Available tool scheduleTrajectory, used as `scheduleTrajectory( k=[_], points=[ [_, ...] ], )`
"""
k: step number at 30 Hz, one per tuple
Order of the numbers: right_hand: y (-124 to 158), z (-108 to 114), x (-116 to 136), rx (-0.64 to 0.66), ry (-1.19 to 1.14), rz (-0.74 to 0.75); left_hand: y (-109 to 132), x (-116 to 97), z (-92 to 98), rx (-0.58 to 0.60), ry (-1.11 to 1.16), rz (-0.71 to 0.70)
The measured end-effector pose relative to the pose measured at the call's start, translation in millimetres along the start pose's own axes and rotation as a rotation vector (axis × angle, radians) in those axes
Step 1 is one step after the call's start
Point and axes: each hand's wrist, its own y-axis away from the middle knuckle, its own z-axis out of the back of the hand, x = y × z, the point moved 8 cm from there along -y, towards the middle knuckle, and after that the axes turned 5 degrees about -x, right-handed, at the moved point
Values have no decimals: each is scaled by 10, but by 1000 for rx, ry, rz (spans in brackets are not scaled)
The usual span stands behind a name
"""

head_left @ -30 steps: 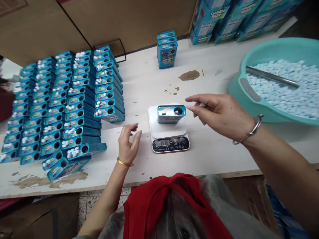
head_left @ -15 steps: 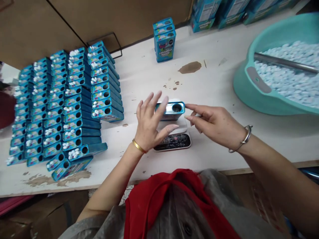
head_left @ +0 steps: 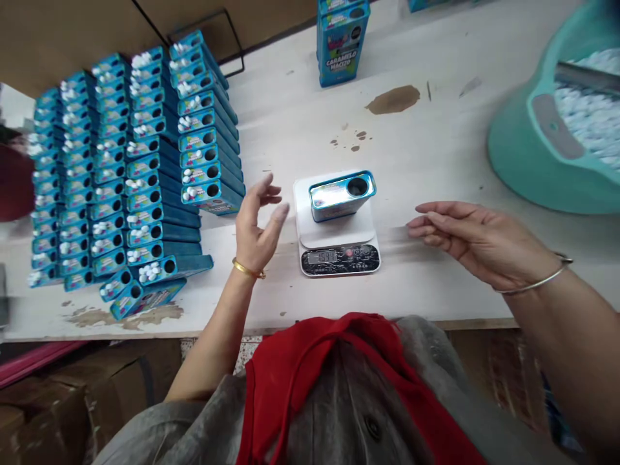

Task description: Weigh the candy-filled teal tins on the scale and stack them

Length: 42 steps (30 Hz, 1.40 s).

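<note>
A blue tin (head_left: 334, 201) with a silvery top and a round dark hole stands upright on a white kitchen scale (head_left: 339, 258). Digits show on the scale's display, too faint to read surely. Left of the scale, apart from tin and scale alike, my left hand (head_left: 256, 223) is raised with thumb and fingers spread, holding nothing. To the scale's right, my right hand (head_left: 475, 239) hovers over the table. Its thumb rests against the index finger and the other fingers curl in; nothing shows between them. Neither hand touches the tin.
Rows of blue tins (head_left: 145, 165), many with white candies on top, fill the table's left side. More tins (head_left: 341, 51) stand at the back. A turquoise basin (head_left: 513, 148) of pale candies (head_left: 593, 106) with a metal tool (head_left: 588, 76) is at right.
Both hands have drawn away from the tin, left hand leftward and right hand rightward, leaving it on the scale. My right fingers have come together. The view has shifted.
</note>
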Motion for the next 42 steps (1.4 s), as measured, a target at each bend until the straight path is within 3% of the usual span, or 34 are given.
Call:
scheduleTrajectory(
  k=[5,8,19,33,35,37,40,42],
  points=[
    [-88,66,-350,-6,-9,-86,263,753,107,-81,135,401],
    [-126,40,-474,-4,-37,-83,307,942,97,-78,166,497],
    [-124,14,-471,-51,14,-18,242,1040,78,-92,216,625],
    [-126,7,-505,-64,23,11,264,1110,71,-128,203,626],
    [-132,6,-509,-68,24,25,262,1052,89,-116,180,625],
    [-139,-9,-512,-70,21,48,164,819,137,-90,124,526],
    [-154,-60,-514,-66,23,71,-110,114,137,39,6,138],
    [-172,-108,-535,-57,29,45,-233,-375,8,200,-90,-148]
  ],
)
